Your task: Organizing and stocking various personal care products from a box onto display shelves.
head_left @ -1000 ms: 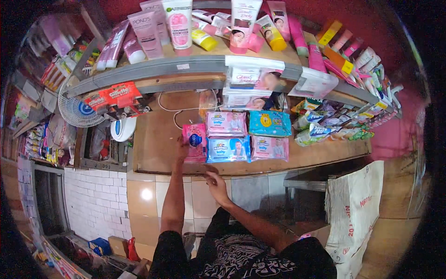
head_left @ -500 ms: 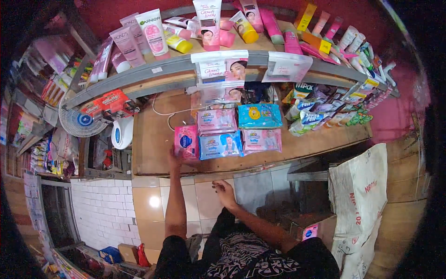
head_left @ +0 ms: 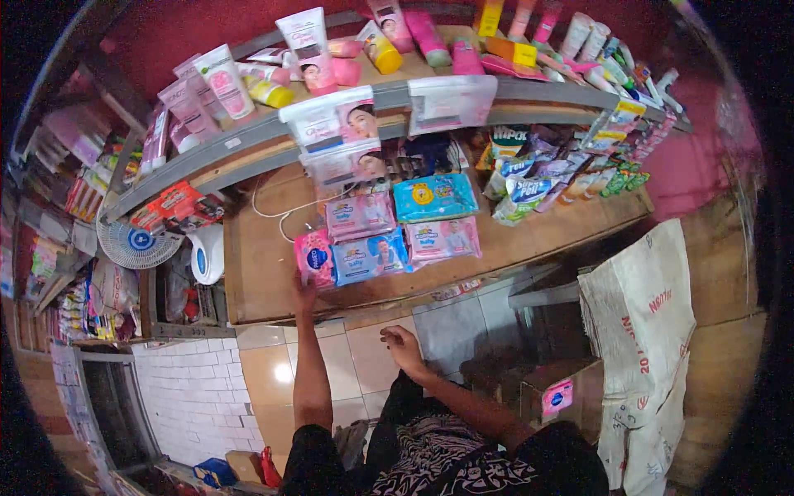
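- Our left hand (head_left: pixel 303 285) reaches up to the near edge of the wooden shelf (head_left: pixel 256 264), fingers closed on a pink wipes pack (head_left: pixel 314 257).
- That pack stands at the left end of a row, just beside a blue wipes pack (head_left: pixel 370 255).
- Our right hand (head_left: pixel 403 345) hangs low, nearer us, loosely curled and holding nothing.
- Far left sits a small white fan (head_left: pixel 132 244).

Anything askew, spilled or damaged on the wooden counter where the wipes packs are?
Nothing spilled or torn. The pink pack at the left hand stands on edge, while the blue pack beside it lies flat. A white cable trails loose across the wooden counter.
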Tool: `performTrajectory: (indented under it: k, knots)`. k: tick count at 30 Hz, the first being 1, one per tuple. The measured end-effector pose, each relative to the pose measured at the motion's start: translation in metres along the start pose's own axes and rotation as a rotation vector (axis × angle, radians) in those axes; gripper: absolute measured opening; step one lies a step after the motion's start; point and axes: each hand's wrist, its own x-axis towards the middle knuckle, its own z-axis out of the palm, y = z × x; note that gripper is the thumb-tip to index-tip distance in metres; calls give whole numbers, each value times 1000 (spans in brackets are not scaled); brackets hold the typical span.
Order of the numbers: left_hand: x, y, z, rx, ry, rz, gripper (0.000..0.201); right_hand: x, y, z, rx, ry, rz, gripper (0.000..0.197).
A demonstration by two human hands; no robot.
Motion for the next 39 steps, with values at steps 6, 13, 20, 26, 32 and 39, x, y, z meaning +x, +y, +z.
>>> performTrajectory:
  k: [6, 13, 20, 26, 32, 39]
  knots:
    - [-26, 97, 15, 129, 346, 21, 40, -24, 2, -41, 59, 91, -17, 12]
    - [-208, 223, 104, -255, 25, -171, 25, -53, -3, -133, 243, 336, -116, 13]
    - [-353, 239, 274, -94, -863, -301, 26, -109, -10, -256, 163, 646, -136, 14]
    - [-438, 260, 379, -4, -1318, 32, 23, -213, 3, -367, 105, 1128, -48, 17]
    - [-535, 229, 435, -30, -1655, -145, 25, -340, 80, -439, 95, 1353, 48, 19]
    - [-594, 159, 471, 283, -1733, -215, 36, -383, 243, -491, 287, 1305, 429, 45]
